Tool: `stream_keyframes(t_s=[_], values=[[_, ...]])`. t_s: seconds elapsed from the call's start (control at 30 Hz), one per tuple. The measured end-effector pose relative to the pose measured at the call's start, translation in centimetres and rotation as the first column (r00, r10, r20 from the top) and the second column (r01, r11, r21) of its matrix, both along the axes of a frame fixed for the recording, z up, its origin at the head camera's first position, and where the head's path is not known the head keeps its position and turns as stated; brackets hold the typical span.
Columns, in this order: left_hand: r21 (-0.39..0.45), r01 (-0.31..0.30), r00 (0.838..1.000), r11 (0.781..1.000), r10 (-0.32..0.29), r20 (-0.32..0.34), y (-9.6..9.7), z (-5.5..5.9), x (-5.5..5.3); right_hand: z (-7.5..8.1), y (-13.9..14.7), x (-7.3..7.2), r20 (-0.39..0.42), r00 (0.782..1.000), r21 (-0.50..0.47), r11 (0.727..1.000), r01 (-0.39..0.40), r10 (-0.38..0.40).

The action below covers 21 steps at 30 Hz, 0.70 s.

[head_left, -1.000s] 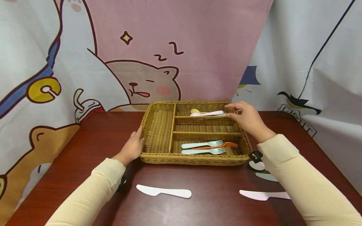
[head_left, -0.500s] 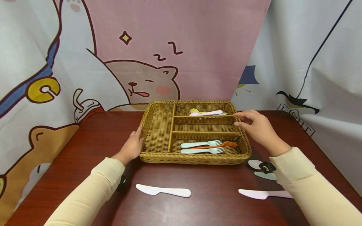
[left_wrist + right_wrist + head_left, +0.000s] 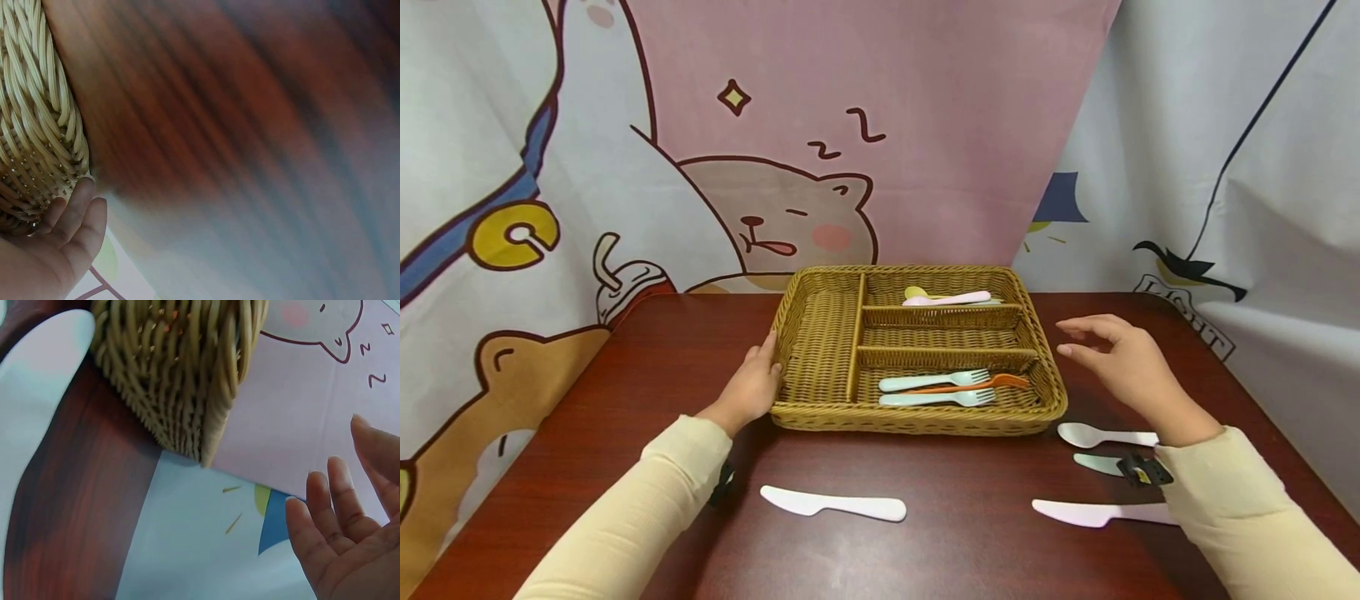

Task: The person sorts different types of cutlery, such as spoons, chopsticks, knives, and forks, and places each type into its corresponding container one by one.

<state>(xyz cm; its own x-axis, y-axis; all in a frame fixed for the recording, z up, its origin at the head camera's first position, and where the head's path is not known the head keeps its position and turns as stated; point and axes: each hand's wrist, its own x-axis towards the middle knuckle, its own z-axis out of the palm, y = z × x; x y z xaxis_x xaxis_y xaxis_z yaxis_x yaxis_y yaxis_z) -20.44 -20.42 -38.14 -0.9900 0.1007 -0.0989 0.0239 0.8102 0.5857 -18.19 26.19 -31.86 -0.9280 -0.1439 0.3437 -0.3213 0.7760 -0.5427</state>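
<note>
A divided wicker basket [image 3: 820, 421] stands at the middle of the table. My left hand [image 3: 747, 390] rests against its left side; in the left wrist view the fingers [image 3: 84, 231] lie nearly straight along the weave. Off the basket's right side hovers my right hand [image 3: 1131, 367], fingers parted and holding nothing. Two pale blue forks [image 3: 925, 401] and an orange fork [image 3: 1011, 382] lie in the front compartment. The back one holds a pink spoon [image 3: 951, 299] and a yellow spoon [image 3: 914, 292]. Below the right hand are a white spoon [image 3: 1086, 434] and a grey-green knife [image 3: 1093, 462].
A white knife [image 3: 835, 504] lies in front of the basket on the dark red-brown table [image 3: 955, 558]. Farther right a pink knife [image 3: 1075, 513] is partly covered by the right sleeve [image 3: 1247, 500]. A printed cartoon curtain [image 3: 955, 125] hangs behind.
My right hand has moved away from the back right of the basket, rightward and toward me, uncovering more of the white spoon. The left hand has stayed at the basket's side.
</note>
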Motion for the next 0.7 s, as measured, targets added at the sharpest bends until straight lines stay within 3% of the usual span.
stream_keyframes(t_s=[0.3,0.7], values=[[-0.013,0.004,1.0,1.0,-0.004,-0.005,-0.1,0.1,0.0,-0.7,2.2,0.9,0.076,0.996,0.03,0.999,0.037,-0.04],[-0.019,0.003,1.0,1.0,-0.003,-0.007,0.0,0.1,0.0,-2.2,4.9,1.7,0.207,0.973,0.045,0.995,0.093,-0.1]])
